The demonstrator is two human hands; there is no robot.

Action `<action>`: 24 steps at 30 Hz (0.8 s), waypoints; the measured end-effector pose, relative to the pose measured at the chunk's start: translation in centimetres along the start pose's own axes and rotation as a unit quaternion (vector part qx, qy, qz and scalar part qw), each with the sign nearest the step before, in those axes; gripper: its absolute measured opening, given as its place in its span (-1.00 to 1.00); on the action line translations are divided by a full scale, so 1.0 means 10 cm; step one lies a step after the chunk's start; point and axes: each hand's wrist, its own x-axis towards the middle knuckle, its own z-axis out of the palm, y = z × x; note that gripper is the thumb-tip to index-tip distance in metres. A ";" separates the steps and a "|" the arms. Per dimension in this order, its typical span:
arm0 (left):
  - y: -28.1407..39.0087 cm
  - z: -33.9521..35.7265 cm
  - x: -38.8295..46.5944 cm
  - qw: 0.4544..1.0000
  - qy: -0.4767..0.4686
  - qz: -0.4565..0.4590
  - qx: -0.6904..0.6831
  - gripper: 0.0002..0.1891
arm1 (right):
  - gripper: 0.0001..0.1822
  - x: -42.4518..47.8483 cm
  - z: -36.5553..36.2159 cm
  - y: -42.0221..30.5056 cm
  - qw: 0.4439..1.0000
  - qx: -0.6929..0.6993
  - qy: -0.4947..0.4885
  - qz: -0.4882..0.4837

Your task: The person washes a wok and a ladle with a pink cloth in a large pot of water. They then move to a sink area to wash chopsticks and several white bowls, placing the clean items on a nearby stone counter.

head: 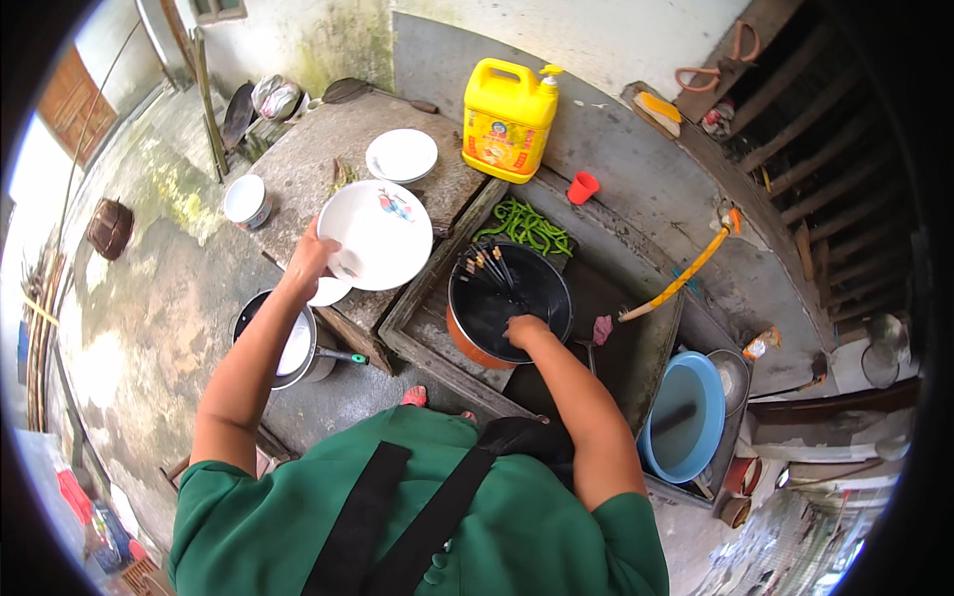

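Observation:
My left hand [309,261] grips the rim of a white bowl or deep plate [380,242] with a coloured motif, tilted over the stone ledge. My right hand [525,330] reaches into a dark-lined pot [551,298] with an orange outside; its fingertips are partly hidden, and whether they hold something cannot be told. Several chopsticks [501,270] lean inside this pot. Behind it, green peppers or beans [529,227] lie in the sink. Another white bowl [402,155] and a white tub [246,201] stand on the ledge, and a white dish [329,291] shows below the held one.
A yellow detergent jug [507,123] and red cup [583,188] stand behind the concrete sink [440,372]. A yellow hose [682,277] hangs into it. At right sits a blue basin [684,417] of water; at left, a pan with a green-tipped handle [343,356] rests on a pot.

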 end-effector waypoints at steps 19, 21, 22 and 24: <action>-0.44 2.40 -0.26 0.698 -0.207 0.133 0.672 -0.51 | -0.75 -0.52 -0.35 0.12 0.995 0.088 0.042 -0.039; -0.62 2.41 -0.18 0.721 -0.206 0.120 0.650 -0.55 | -0.73 -0.44 -0.32 0.10 0.995 0.097 0.036 -0.015; -0.72 2.40 -0.11 0.737 -0.189 0.114 0.639 -0.57 | -0.72 -0.41 -0.33 0.09 0.996 0.087 0.022 -0.015; -0.93 2.34 0.06 0.791 -0.216 0.068 0.569 -0.59 | -0.71 -0.34 -0.36 0.06 0.998 0.064 -0.007 -0.019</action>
